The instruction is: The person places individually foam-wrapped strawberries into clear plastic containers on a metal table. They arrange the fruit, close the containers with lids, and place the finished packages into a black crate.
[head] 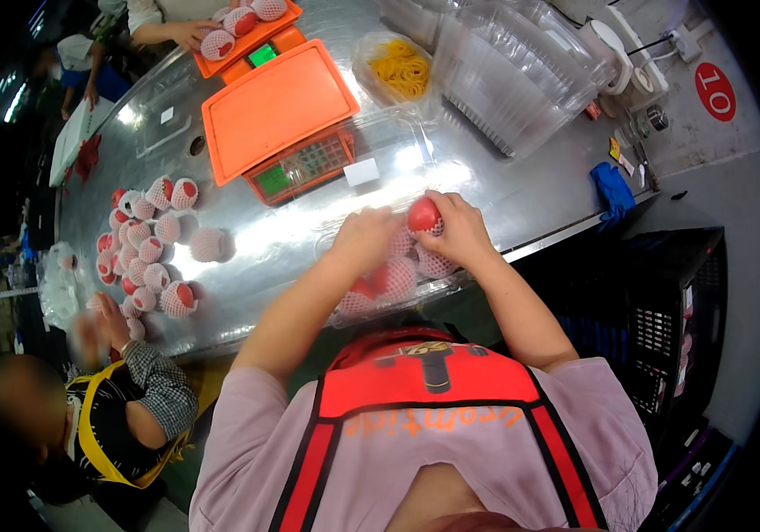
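My right hand [463, 229] grips a round red fruit [424, 214], whose lower part sits in a white foam net. Blurred by motion, my left hand [363, 241] hovers or rests over the netted fruit beside it; whether its fingers hold one is unclear. Below both hands, a clear plastic container [453, 284] at the table's near edge holds several foam-netted red fruits [396, 278]. My left forearm and hand hide part of the container.
An orange weighing scale [280, 110] stands ahead on the metal table [253, 292]. Loose netted fruits [137, 249] lie left, near a co-worker's hands [110, 319]. Stacked clear containers [506, 80], yellow rubber bands [401, 70] and a blue glove [611, 189] lie rightward. Black crates [653, 319] stand right.
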{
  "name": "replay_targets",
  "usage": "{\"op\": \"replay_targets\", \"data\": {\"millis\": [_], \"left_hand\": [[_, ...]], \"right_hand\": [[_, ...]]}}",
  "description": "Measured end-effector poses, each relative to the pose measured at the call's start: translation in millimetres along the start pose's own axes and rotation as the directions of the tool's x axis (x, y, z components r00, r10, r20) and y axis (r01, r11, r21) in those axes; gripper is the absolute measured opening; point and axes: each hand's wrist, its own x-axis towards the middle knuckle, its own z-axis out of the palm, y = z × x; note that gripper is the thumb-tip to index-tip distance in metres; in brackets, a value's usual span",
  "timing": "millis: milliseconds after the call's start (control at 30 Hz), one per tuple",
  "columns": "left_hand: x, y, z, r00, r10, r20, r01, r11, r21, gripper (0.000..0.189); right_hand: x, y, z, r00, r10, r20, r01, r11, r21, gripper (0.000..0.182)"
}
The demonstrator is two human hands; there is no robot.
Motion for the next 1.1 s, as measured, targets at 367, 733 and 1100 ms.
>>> {"op": "replay_targets", "data": {"millis": [367, 733, 1100], "left_hand": [[3.6, 19.7, 3.1, 0.982, -0.188, -0.005, 0.188, 0.982, 0.019, 0.039], [24.4, 30.1, 22.2, 0.939, 0.043, -0.342, -0.155, 0.939, -0.308, 0.062], [47.5, 18.5, 4.9, 0.989, 0.076, -0.128, -0.115, 0.933, -0.34, 0.059]], "right_hand": [[22.8, -21.1, 3.3, 0.933, -0.234, 0.272, 0.343, 0.808, -0.479, 0.057], [-41.9, 14.7, -24.9, 0.996, -0.084, 0.037, 0.085, 0.996, -0.023, 0.048], [-56.0, -16.2, -1.9, 0.988, -0.019, 0.156, 0.076, 0.926, -0.371, 0.053]]}}
